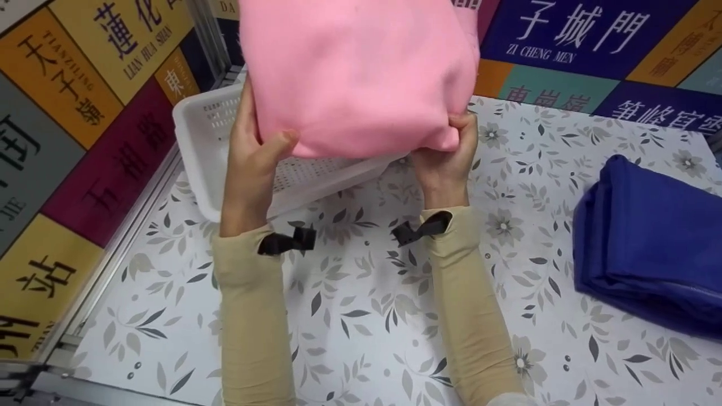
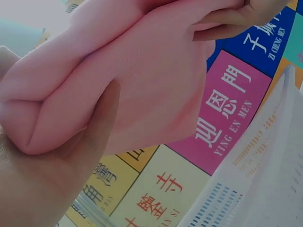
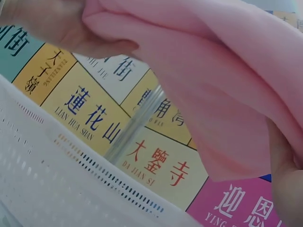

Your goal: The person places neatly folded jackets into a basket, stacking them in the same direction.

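Note:
A folded pink cloth (image 1: 361,79), soft and thick, is held up above the white basket in the head view. My left hand (image 1: 251,160) grips its left edge, thumb on the near face. At the lower right corner my right hand (image 1: 448,160) pinches the cloth. The left wrist view shows the layered folds of the pink cloth (image 2: 142,80) between the left thumb and palm. Both hands appear on the pink cloth (image 3: 213,94) in the right wrist view. Its exact kind cannot be told.
Behind and below the cloth stands a white perforated basket (image 1: 203,158), partly hidden. A folded dark blue fabric bundle (image 1: 660,248) lies at the right on the table (image 1: 350,316) with its leaf-patterned cover. Panels printed with Chinese place names (image 1: 569,34) rise at the back and left.

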Motion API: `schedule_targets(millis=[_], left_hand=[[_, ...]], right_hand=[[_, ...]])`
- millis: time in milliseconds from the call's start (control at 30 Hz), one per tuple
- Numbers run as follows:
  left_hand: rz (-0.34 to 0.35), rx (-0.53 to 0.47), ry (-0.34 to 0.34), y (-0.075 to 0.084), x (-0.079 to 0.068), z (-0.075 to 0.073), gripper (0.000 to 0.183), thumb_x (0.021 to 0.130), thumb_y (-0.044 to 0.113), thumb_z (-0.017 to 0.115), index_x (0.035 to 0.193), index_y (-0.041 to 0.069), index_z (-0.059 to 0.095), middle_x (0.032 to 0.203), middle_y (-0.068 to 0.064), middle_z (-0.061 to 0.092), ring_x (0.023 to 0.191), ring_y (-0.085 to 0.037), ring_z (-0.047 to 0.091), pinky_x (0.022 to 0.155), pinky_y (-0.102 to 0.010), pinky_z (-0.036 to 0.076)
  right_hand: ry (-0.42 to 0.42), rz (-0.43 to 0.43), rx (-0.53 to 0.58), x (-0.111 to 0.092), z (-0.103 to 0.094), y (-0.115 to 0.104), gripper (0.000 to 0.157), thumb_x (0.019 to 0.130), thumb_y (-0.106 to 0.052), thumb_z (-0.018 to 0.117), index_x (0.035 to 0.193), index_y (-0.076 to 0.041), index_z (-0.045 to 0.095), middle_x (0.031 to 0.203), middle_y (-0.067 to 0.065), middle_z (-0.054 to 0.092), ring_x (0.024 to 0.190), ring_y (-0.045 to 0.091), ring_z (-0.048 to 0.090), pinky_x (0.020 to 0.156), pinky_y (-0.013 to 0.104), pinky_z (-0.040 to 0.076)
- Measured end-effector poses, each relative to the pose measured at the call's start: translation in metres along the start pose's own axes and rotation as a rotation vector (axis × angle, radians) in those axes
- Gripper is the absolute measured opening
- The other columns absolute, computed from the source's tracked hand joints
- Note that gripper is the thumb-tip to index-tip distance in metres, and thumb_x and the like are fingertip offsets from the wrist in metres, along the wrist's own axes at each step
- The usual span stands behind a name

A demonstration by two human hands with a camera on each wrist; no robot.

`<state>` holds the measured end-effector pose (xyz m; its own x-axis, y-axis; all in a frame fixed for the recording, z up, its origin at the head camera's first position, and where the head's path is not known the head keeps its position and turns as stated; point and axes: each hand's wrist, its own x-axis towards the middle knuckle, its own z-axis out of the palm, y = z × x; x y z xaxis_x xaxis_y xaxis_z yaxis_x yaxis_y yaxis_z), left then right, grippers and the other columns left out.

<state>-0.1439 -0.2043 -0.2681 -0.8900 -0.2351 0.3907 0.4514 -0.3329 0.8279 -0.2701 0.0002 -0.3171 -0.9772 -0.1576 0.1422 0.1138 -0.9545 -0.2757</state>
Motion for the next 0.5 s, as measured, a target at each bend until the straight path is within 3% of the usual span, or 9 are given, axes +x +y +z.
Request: schedule_targets(millis=[267,500], left_hand=[[-0.007,-0.004,0.014,-0.003,0.001,-0.005,0.087,0.071,-0.007,0.055,0.144,0.012,0.011,0.141,-0.001,0.027,0.118,-0.024,0.041,0.098,-0.032,0.035],[0.0,-0.003,0.043,-0.002,0.002,-0.015,0.086,0.071,-0.009,0.054,0.144,0.012,0.013,0.141,-0.001,0.028,0.119,-0.023,0.04,0.099,-0.031,0.034]], right_hand=[[-0.077,0.067,0.104,0.003,-0.005,-0.002,0.023,0.067,-0.013,0.026,0.082,0.0,0.039,0.075,0.009,0.039,0.059,0.024,0.04,0.055,0.034,0.033],[-0.077,0.04,0.01,0.009,-0.005,0.007,0.037,0.071,-0.005,0.028,0.104,-0.002,0.044,0.093,0.013,0.048,0.075,0.026,0.045,0.068,0.035,0.038]])
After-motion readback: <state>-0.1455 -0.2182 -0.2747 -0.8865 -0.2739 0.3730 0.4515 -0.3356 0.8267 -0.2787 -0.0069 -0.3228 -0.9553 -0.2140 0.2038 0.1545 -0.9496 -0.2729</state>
